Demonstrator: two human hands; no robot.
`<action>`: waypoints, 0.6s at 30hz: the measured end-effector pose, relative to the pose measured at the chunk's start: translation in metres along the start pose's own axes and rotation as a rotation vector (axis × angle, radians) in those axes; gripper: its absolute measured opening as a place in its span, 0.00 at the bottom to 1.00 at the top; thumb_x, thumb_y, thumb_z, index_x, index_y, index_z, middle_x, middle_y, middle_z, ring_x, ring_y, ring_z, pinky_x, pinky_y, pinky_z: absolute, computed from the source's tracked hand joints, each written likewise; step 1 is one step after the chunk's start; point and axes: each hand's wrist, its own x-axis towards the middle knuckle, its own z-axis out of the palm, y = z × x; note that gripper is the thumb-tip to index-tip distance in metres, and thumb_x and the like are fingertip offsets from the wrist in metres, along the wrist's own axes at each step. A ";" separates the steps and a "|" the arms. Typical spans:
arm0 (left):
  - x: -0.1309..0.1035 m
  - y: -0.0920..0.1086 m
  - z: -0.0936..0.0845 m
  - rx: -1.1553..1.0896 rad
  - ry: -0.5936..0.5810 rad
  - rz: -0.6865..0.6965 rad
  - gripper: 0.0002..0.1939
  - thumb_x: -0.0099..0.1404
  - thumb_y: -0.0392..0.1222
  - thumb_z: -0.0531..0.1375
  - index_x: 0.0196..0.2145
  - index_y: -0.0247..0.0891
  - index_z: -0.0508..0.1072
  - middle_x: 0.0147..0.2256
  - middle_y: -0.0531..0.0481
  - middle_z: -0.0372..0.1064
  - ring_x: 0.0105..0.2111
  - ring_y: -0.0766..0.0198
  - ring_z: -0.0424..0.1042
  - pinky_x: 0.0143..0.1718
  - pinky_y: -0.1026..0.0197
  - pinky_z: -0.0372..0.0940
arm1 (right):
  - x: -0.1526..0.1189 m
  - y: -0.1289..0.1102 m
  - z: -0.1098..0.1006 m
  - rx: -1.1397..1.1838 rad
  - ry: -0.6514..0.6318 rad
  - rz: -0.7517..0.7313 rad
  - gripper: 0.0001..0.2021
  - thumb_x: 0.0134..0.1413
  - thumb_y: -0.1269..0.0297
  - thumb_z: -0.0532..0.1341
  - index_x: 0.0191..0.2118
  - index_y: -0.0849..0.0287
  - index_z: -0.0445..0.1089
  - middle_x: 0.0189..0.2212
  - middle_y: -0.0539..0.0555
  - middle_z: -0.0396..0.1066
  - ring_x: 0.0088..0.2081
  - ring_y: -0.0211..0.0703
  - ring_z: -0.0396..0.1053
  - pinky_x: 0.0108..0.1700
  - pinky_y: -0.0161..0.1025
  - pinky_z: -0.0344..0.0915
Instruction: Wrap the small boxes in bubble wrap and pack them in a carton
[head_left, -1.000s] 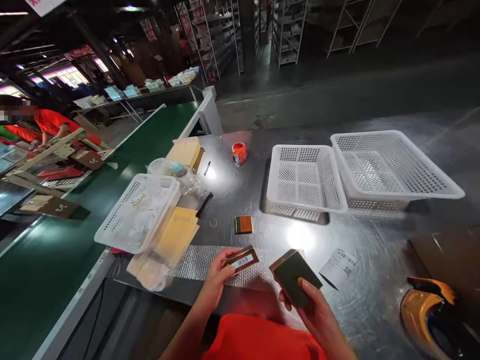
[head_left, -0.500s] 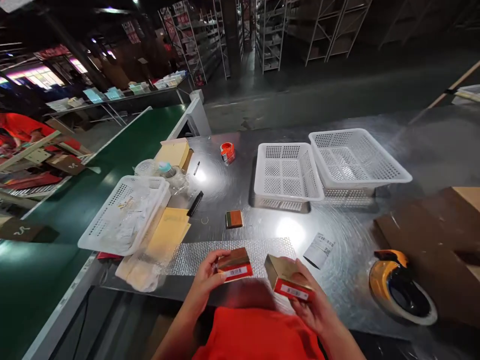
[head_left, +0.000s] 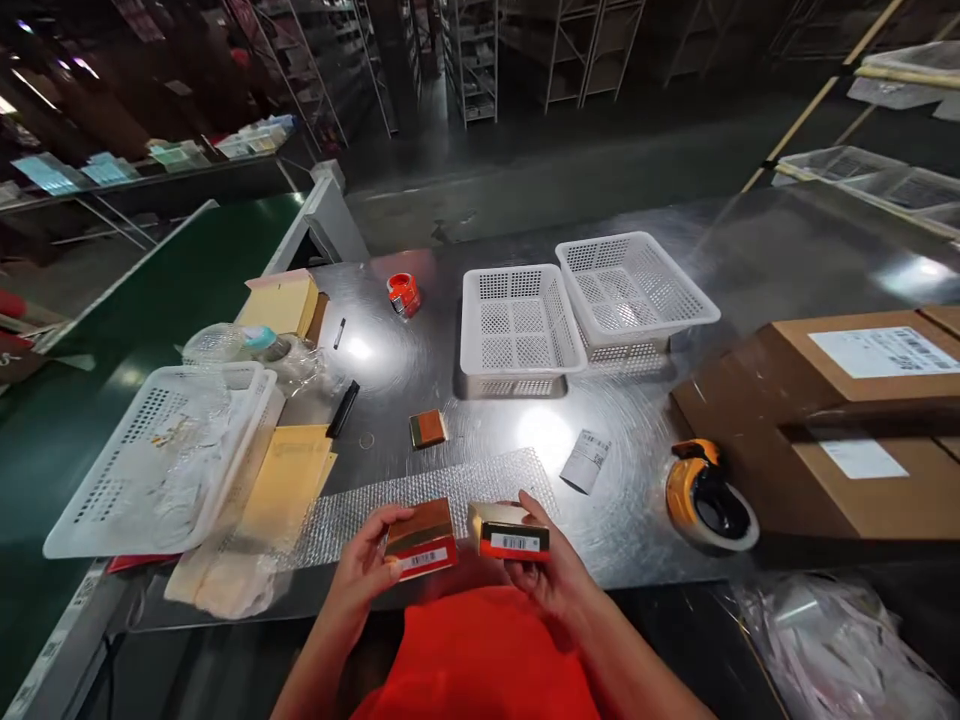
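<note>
1. The left hand (head_left: 367, 555) grips a brown-topped box (head_left: 420, 525) by its left end; the right hand (head_left: 551, 570) is closed around the right end of a gold-topped box (head_left: 514, 530).
2. The hands are apart, and a narrow gap separates the facing edges of the two boxes. Barcode labels show on the sides turned toward the wearer.
3. Both boxes are near the front edge of the metal table (head_left: 420, 360), close to the wearer's red shirt (head_left: 480, 660).
4. Just beyond them a strip of bubble wrap (head_left: 495, 480) runs crosswise; past its far edge sits a small box (head_left: 428, 429), with a printed slip (head_left: 586, 461) off to the right.
5. On the left, yellow envelopes (head_left: 289, 480) and a loaded white basket (head_left: 244, 435) crowd the table's side edge, beside the green conveyor (head_left: 187, 250).
6. On the right, an orange tape dispenser (head_left: 709, 500) stands against large cartons (head_left: 750, 400), limiting sideways room there.
7. The widest open room lies ahead, where shiny tabletop stretches from the small box toward the red tape (head_left: 403, 294) and two white baskets (head_left: 525, 370) set side by side.
</note>
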 end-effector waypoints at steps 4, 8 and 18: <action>0.004 0.003 0.006 -0.019 -0.028 0.018 0.26 0.43 0.51 0.70 0.41 0.41 0.79 0.49 0.46 0.69 0.52 0.44 0.68 0.45 0.59 0.70 | 0.001 0.001 0.000 0.022 0.000 -0.011 0.13 0.56 0.53 0.63 0.33 0.60 0.70 0.15 0.48 0.70 0.13 0.34 0.63 0.14 0.28 0.59; 0.008 0.002 0.008 -0.074 -0.070 -0.068 0.27 0.45 0.49 0.70 0.45 0.40 0.76 0.47 0.43 0.73 0.49 0.46 0.72 0.46 0.56 0.69 | 0.003 0.001 -0.003 0.161 -0.139 -0.100 0.10 0.44 0.64 0.71 0.33 0.58 0.72 0.24 0.49 0.76 0.22 0.36 0.70 0.22 0.31 0.67; 0.010 -0.003 0.021 -0.261 -0.065 -0.207 0.26 0.46 0.47 0.68 0.44 0.39 0.77 0.46 0.42 0.74 0.46 0.51 0.72 0.44 0.57 0.66 | 0.023 0.020 -0.018 0.086 -0.320 -0.226 0.15 0.30 0.70 0.73 0.31 0.57 0.74 0.30 0.52 0.78 0.43 0.52 0.75 0.54 0.52 0.67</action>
